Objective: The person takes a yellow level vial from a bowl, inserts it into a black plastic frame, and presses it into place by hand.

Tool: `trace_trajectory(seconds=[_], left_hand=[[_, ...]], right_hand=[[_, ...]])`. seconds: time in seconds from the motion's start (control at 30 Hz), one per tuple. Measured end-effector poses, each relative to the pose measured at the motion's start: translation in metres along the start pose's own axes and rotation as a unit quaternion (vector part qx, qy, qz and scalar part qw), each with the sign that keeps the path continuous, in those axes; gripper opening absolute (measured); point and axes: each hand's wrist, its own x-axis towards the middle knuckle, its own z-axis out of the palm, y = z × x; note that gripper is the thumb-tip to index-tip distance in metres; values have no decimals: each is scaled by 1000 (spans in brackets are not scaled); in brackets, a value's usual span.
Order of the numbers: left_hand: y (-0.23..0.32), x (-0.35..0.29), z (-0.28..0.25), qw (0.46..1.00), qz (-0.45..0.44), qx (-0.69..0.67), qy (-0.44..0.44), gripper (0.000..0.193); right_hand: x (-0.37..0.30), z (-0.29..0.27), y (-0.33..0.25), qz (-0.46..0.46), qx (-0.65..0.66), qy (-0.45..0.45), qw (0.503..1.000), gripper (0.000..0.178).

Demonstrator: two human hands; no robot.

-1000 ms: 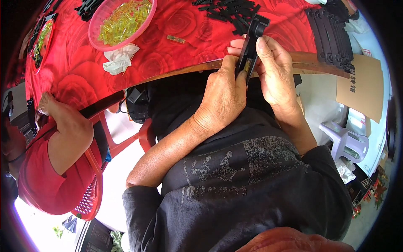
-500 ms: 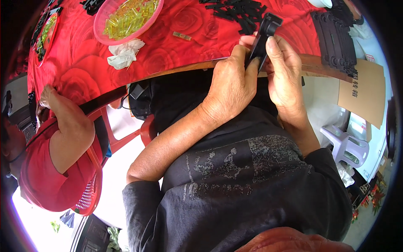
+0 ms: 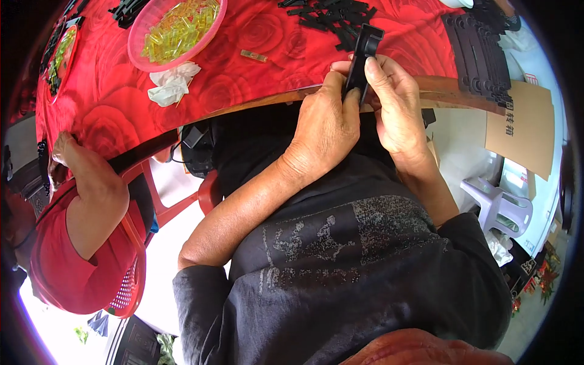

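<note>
The long, narrow black plastic part with a broad, cupped upper end (image 3: pixel 358 66) is held tilted by both hands, that cupped end pointing up and away from the person. The left hand (image 3: pixel 325 125) grips the lower end, thumb pressed onto it, while the right hand (image 3: pixel 398 109) supports it from the right, thumb against its edge. The likeliest trouble is a slip: if the left thumb pushes hard and the right hand's seemingly lighter hold gives way, the part could twist out. As the hands are at the front edge of the worktop covered in red, rose-patterned cloth (image 3: pixel 225 76), it might then drop toward the black-clothed lap (image 3: pixel 261 137). Uneven pressure could also bend its slim body. The part lies between the two hands, touching both, its cupped end clear beyond the fingers; the left hand hides its lower end.
</note>
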Motion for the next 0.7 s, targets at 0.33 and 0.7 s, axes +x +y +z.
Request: trace_trajectory(seconds=[0.33, 0.7], left_hand=[[0, -15, -4, 998, -48, -15, -49, 14], [-1, -16, 1, 999, -7, 40, -18, 12]], right_hand=[[-2, -6, -1, 14, -3, -27, 1000, 34], [-5, -3, -5, -16, -10, -29, 999, 28]])
